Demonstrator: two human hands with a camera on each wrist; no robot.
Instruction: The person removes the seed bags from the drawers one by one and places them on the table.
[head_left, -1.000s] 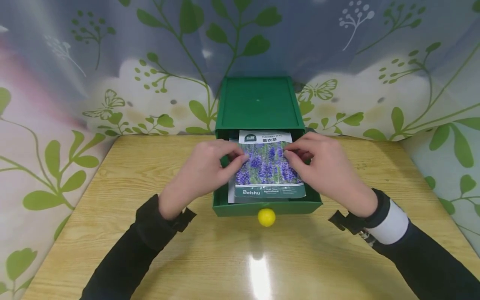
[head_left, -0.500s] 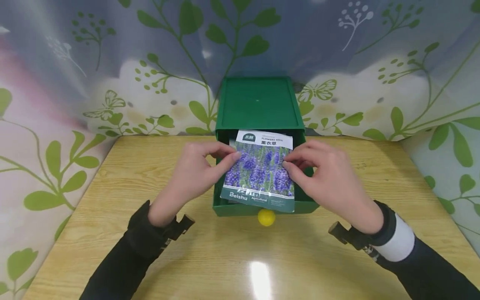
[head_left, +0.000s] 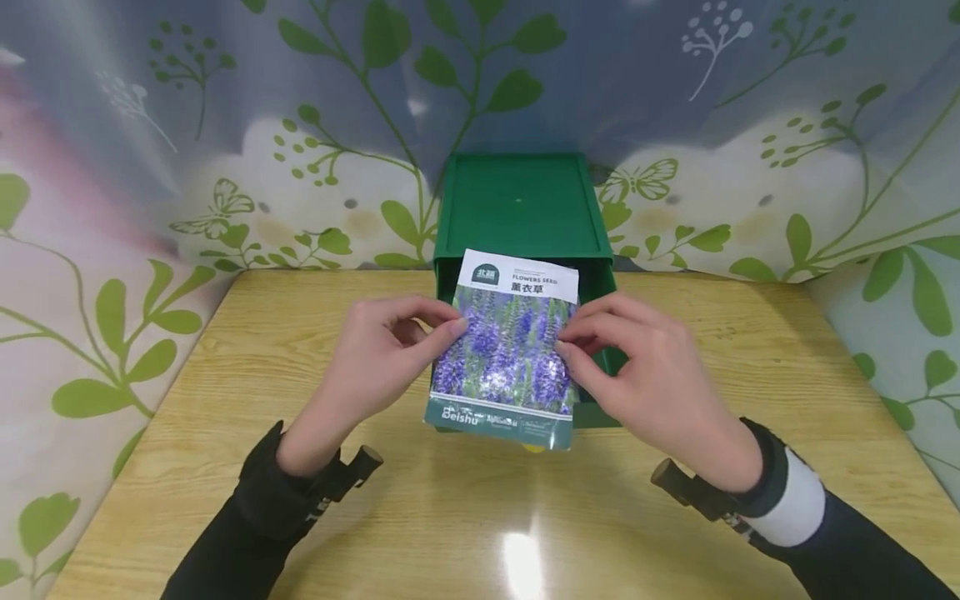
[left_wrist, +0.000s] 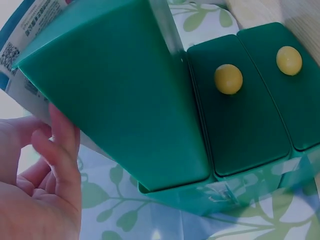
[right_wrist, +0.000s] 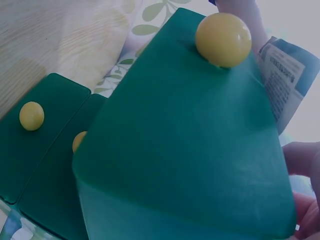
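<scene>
A flower seed packet (head_left: 502, 333) with purple blooms and a white top band is held over the pulled-out green drawer (head_left: 596, 415). My left hand (head_left: 386, 346) pinches the packet's left edge between thumb and fingers. At its right edge, my right hand (head_left: 648, 362) pinches it likewise. The packet is slightly tilted and hides most of the drawer's inside and nearly all of its yellow knob. Seen from the left wrist, the packet's printed back (left_wrist: 30, 90) lies behind the drawer wall; the right wrist view shows its lower part (right_wrist: 287, 80) beside the drawer.
The green cabinet (head_left: 517, 208) stands at the back of the wooden table (head_left: 300, 333), against a leaf-patterned cloth (head_left: 337, 167). Two shut drawers with yellow knobs (left_wrist: 228, 79) show in the left wrist view. The open drawer's knob (right_wrist: 223, 40) sticks out in front.
The packet has come up out of the drawer and toward me, shifting slightly left. Both hands have moved along with it. The packet covers the drawer front and most of the knob.
</scene>
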